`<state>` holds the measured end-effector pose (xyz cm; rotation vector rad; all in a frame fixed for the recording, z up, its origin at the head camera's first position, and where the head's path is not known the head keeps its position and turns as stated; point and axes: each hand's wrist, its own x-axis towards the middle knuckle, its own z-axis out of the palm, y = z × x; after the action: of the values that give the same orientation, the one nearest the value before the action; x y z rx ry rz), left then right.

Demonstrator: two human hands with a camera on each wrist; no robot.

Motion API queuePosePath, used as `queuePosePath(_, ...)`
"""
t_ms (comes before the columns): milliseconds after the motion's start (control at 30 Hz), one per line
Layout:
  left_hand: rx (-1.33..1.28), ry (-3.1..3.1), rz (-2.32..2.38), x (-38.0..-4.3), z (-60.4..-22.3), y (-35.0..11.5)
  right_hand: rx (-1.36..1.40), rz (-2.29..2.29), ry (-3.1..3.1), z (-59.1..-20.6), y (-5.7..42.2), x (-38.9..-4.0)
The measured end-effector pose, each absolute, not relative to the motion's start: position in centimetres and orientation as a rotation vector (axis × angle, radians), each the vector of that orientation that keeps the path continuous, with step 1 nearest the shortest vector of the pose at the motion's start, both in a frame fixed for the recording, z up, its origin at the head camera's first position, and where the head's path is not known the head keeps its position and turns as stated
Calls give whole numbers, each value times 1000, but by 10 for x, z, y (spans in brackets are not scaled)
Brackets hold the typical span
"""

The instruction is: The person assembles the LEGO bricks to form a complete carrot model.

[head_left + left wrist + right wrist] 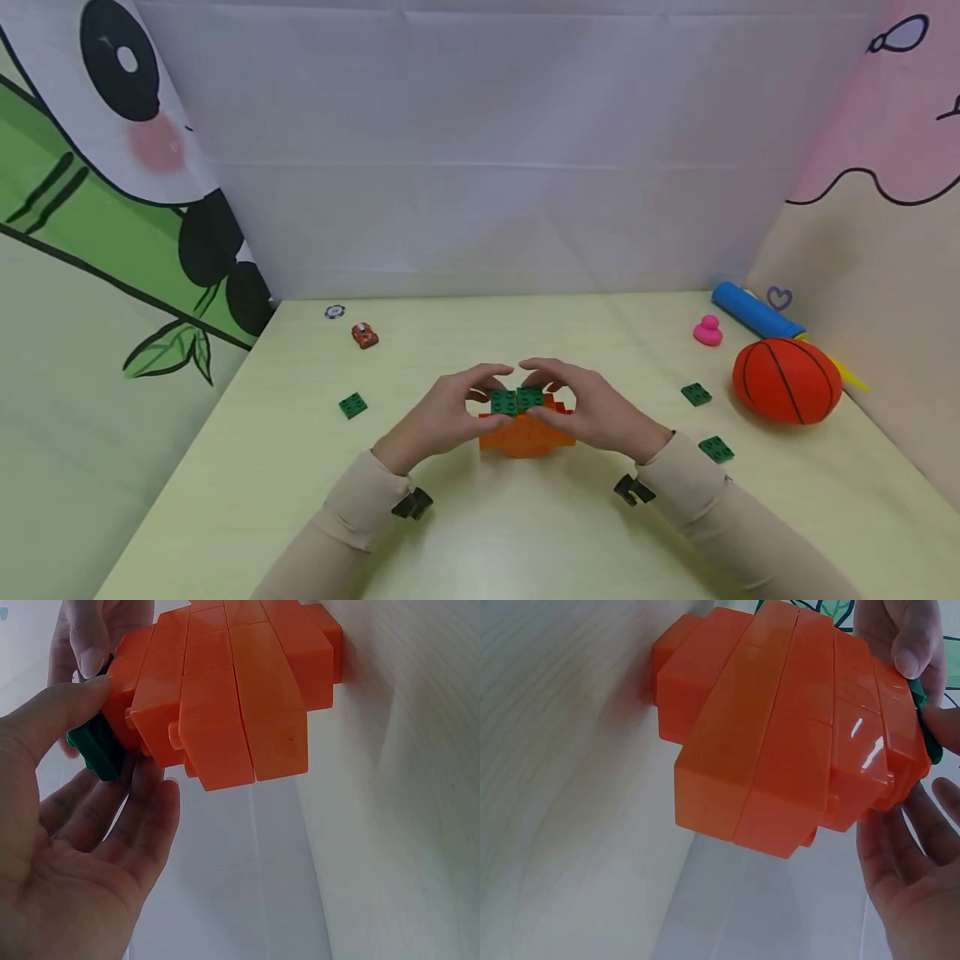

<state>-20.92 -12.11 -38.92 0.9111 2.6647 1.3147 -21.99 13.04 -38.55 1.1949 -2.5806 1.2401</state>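
A stepped orange build of stacked building bricks [527, 437] stands on the table in front of the person. Two green building bricks lie side by side on its top, a left one [503, 403] and a right one [530, 397]. From the left, the left hand [455, 411] holds the left green brick between thumb and fingers. The right hand [600, 412] does the same with the right one from the other side. In the left wrist view the left thumb [71, 705] lies at the brick's edge. The right wrist view shows the right thumb [945, 727] against the green edge.
Loose green bricks lie at the left [352, 406] and right [696, 394]. A red toy car [365, 335] and a chip [334, 312] sit back left. Back right are a pink toy [708, 330], a blue cylinder [757, 310] and an orange ball [787, 381].
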Motion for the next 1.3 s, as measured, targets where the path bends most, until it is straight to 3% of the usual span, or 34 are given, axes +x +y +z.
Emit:
queuePosePath(767,909,2648,1330,-212,-394,-120,1069,1279,-2668,-395,140,-214)
queuePosePath(1133,891,2597,1353,-217,-397,-117,549,659,-3091,-414,280,-191)
queuePosePath(1300,888,2582,1398,-219,-401,-118,391,555,-3214,-422,313,-182)
